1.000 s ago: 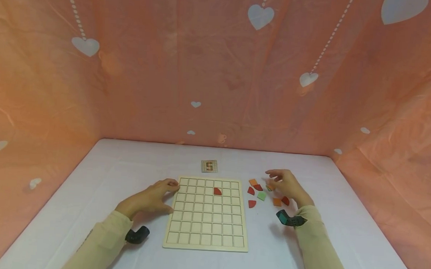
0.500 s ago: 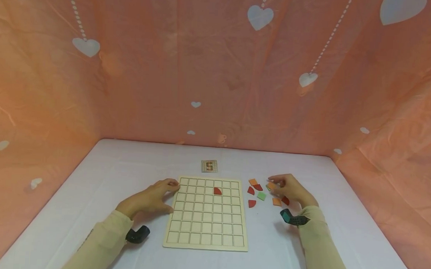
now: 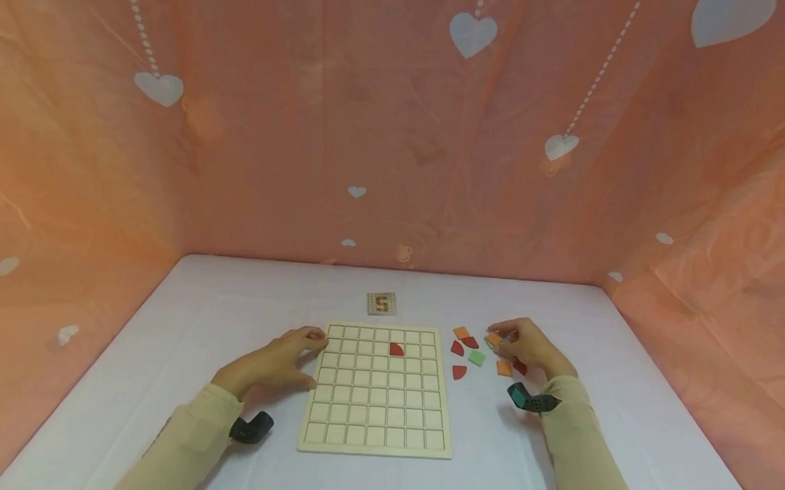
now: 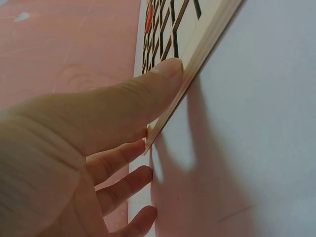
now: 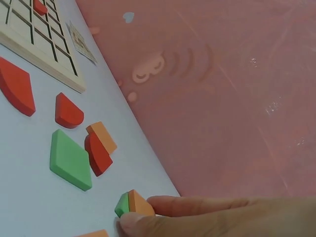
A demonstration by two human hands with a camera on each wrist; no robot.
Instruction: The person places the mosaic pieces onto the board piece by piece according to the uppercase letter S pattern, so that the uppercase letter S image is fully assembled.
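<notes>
Grid board (image 3: pixel 377 396): lies flat on the white table (image 3: pixel 290 482), bears one red quarter-circle (image 3: pixel 396 349) in the second row from its far edge.
Left hand (image 3: pixel 270 360): rests relaxed against the board's left edge, with thumb touching and fingers spread.
Green square (image 3: pixel 476 358): lies right of the board, among red pieces (image 3: pixel 459 372) and orange pieces (image 3: pixel 462 333).
Right hand (image 3: pixel 531 348): pinches an orange piece (image 5: pixel 140 203) touching a green piece (image 5: pixel 121 204), right of the board.
Card (image 3: pixel 381 304): lies just beyond the board.
Curtain (image 3: pixel 397 143): hangs farther behind the board.

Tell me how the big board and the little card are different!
The board is much bigger than the card. The board's grid holds one red piece; the card shows a picture. The left hand touches the board; no hand touches the card. Both lie on the white table.
</notes>
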